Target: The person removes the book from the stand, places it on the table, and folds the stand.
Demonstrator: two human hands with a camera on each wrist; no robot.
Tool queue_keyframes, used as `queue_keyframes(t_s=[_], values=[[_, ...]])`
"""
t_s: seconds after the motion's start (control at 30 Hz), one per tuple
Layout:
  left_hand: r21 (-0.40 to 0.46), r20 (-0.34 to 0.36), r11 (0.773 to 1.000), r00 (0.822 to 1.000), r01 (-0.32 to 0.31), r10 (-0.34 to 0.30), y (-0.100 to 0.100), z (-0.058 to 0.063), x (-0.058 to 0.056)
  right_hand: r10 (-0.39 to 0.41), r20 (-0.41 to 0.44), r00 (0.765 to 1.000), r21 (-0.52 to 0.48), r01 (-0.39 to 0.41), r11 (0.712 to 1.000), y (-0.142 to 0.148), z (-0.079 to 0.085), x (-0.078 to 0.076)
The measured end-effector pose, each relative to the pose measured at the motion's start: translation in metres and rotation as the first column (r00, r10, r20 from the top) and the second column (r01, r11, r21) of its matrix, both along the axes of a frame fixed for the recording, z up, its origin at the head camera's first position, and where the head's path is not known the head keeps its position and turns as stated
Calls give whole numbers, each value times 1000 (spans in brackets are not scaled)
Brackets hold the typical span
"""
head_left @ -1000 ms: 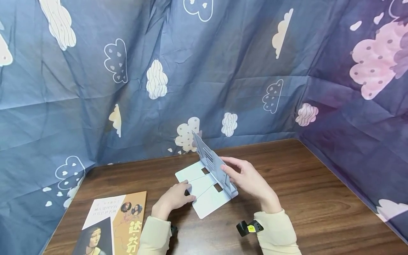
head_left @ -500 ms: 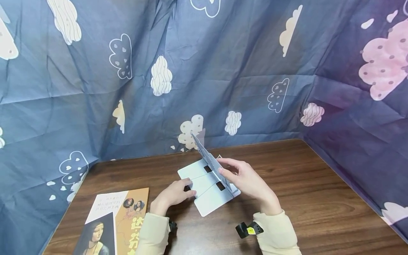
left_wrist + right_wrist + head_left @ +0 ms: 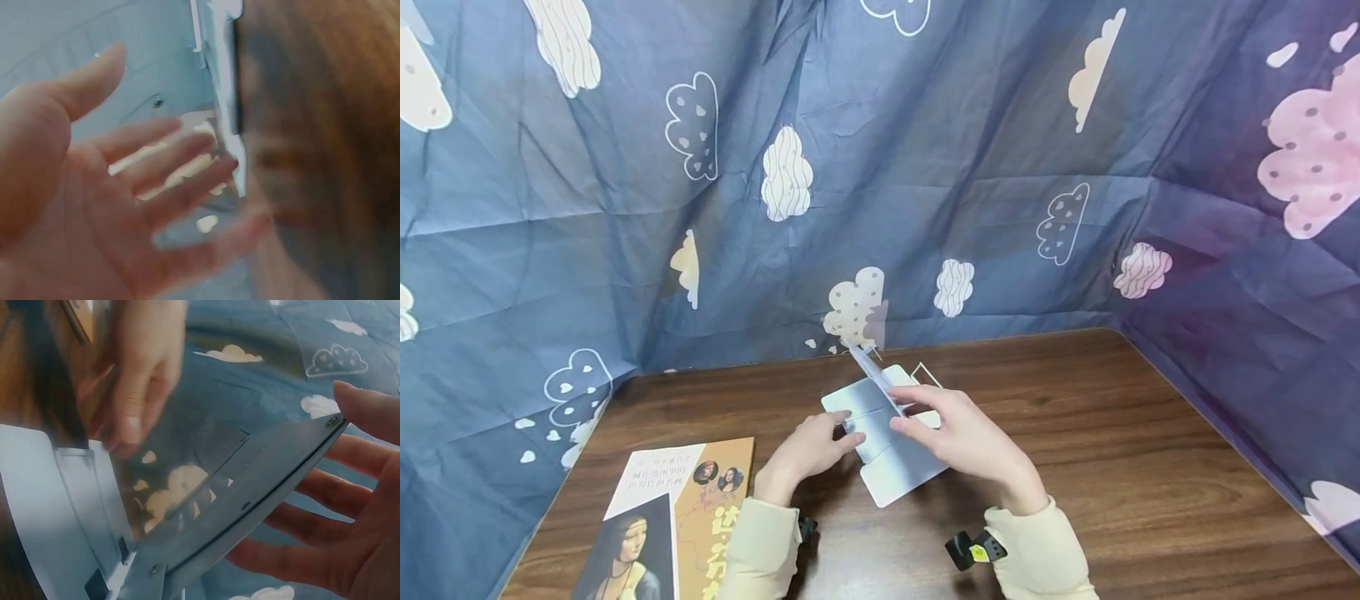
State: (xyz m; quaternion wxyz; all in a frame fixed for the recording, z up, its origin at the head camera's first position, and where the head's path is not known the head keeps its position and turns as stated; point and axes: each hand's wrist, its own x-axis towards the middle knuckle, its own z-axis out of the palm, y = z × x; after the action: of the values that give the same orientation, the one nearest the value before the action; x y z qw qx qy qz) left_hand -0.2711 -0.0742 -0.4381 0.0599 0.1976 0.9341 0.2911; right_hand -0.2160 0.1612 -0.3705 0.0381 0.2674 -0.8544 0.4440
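Note:
A white folding book stand (image 3: pixel 904 471) lies on the table, its slotted panel (image 3: pixel 262 481) raised at a slant over the base. My right hand (image 3: pixel 973 437) pinches the panel's upper edge, thumb on one side and fingers on the other. At the base's left edge is my left hand (image 3: pixel 808 454), thumb and fingertips at the rim; whether they press on it I cannot tell. Spread, fairly straight fingers of that hand show in the left wrist view, which is blurred. Behind the panel a thin wire loop (image 3: pixel 925 369) sticks up.
A book (image 3: pixel 696 492) with a portrait on its orange and white cover lies at the left front of the wooden table (image 3: pixel 1150 467). Blue cloth (image 3: pixel 887 150) with cloud prints hangs behind the table and along its right side.
The panel has tilted down toward the base, and my right hand has moved slightly left with it. The wire loop has come into view behind. My left hand stays by the base's edge.

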Motion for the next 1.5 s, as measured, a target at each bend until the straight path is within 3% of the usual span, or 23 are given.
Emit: queue_keyframes(t_s=[0.07, 0.13, 0.2, 0.27, 0.4, 0.47, 0.53, 0.63, 0.7, 0.93, 1.03, 1.13, 1.23, 1.4, 1.5], values=[[33, -62, 996, 995, -81, 83, 0, 4, -1, 25, -60, 998, 40, -22, 999, -5, 0, 0], [106, -110, 980, 978, -168, 179, 0, 9, -2, 47, -107, 993, 81, -38, 996, -9, 0, 1], [228, -138, 949, 957, -219, 254, 1, 13, -3, 62, -132, 989, 113, -47, 992, -13, -1, 2], [353, -134, 903, 941, -246, 309, 1, 17, -3, 74, -154, 985, 142, -52, 989, -16, -1, 3], [538, -50, 801, 939, -261, 340, 4, 25, 2, 84, -194, 977, 194, -46, 980, -21, -3, 4], [588, 0, 764, 945, -265, 328, 7, 30, 6, 89, -205, 975, 222, -42, 974, -24, -4, 5], [609, 34, 741, 943, -282, 331, 11, 35, 10, 89, -209, 974, 250, -34, 968, -26, -5, 6], [593, 37, 741, 931, -314, 364, 17, 41, 14, 85, -214, 973, 293, -19, 956, -28, -6, 7], [559, 15, 756, 916, -341, 402, 20, 44, 15, 81, -224, 971, 317, -6, 948, -31, -6, 8], [499, -25, 772, 884, -393, 466, 19, 41, 14, 77, -200, 977, 322, -8, 947, -32, -7, 8], [453, -67, 794, 872, -406, 484, 15, 38, 13, 118, -88, 989, 236, -95, 967, -26, -7, 7], [387, -119, 821, 860, -420, 496, 10, 37, 13, 155, 63, 986, 115, -161, 980, -17, -8, 6], [330, -156, 845, 858, -422, 489, 6, 37, 13, 142, 148, 979, 40, -149, 988, -5, -8, 4], [250, -149, 873, 874, -419, 462, -1, 40, 14, 115, 147, 983, -4, -115, 993, 16, -13, -6], [210, -138, 882, 881, -421, 453, -4, 44, 15, 78, 174, 982, -99, -61, 993, 32, -18, -15]])
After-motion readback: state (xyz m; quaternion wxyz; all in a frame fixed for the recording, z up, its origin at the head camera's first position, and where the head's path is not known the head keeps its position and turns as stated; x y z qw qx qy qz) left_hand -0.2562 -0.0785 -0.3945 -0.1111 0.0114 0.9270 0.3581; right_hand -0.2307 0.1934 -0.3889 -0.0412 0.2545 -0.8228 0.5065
